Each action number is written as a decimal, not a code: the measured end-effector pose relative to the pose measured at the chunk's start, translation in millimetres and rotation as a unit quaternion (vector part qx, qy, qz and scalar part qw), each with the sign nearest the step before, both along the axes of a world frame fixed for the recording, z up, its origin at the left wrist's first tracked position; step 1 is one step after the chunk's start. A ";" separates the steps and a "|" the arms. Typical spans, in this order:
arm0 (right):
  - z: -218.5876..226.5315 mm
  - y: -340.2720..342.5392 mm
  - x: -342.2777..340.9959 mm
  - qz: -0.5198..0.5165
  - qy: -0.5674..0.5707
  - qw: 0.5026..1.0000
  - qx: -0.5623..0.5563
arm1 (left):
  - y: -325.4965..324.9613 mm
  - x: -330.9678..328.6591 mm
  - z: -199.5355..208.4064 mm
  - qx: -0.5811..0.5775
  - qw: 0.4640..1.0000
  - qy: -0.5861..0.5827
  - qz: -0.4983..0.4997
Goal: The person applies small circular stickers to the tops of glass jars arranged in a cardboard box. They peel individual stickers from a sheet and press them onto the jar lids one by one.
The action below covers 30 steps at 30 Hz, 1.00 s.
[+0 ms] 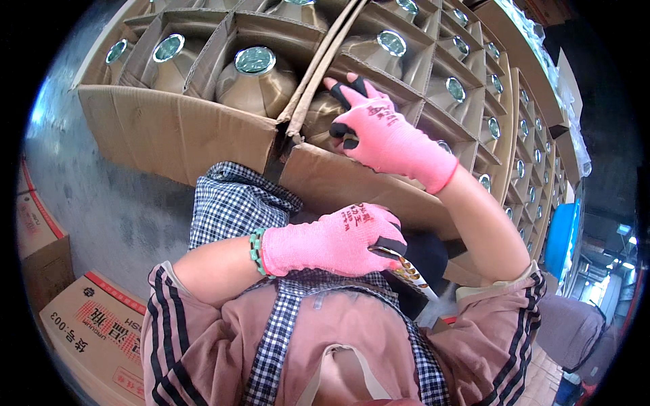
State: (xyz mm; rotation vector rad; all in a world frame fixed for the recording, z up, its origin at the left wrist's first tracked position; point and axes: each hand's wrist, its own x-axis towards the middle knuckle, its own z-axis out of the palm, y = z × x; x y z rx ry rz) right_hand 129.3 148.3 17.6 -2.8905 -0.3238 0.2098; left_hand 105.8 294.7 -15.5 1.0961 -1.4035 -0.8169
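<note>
My right hand (pixel 389 132), in a pink glove with black fingertips, reaches over the near corner of a cardboard carton (pixel 365 186). Its fingers are spread above a gold-brown flask (pixel 319 116), partly hidden beneath them; whether they touch it I cannot tell. Close to my body, my left hand (pixel 328 240), gloved alike, is closed on a strip of stickers (pixel 411 275) with gold oval marks on white. Cardboard dividers separate the flasks, which stand upright with shiny round mouths. A large flask (pixel 256 84) sits in the neighbouring carton (pixel 176 128).
More divided cartons of flasks (pixel 521 132) run back to the right. Closed printed cartons (pixel 95 331) lie at the lower left on the grey floor (pixel 115 230). A blue round object (pixel 560 237) and a dark cloth-covered shape (pixel 565 331) are at the right.
</note>
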 end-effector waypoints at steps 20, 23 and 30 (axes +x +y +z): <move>106.3 -12.4 -71.5 -0.178 -0.098 0.961 0.188 | 4.8 26.9 7.3 0.022 0.989 0.083 0.120; 104.7 -7.6 -110.5 -0.183 -0.019 0.981 0.061 | 5.6 26.8 6.0 0.043 0.962 0.211 0.168; 93.3 -9.0 -125.2 -0.186 -0.019 0.979 0.079 | 0.2 23.8 8.8 -0.015 0.969 0.120 0.215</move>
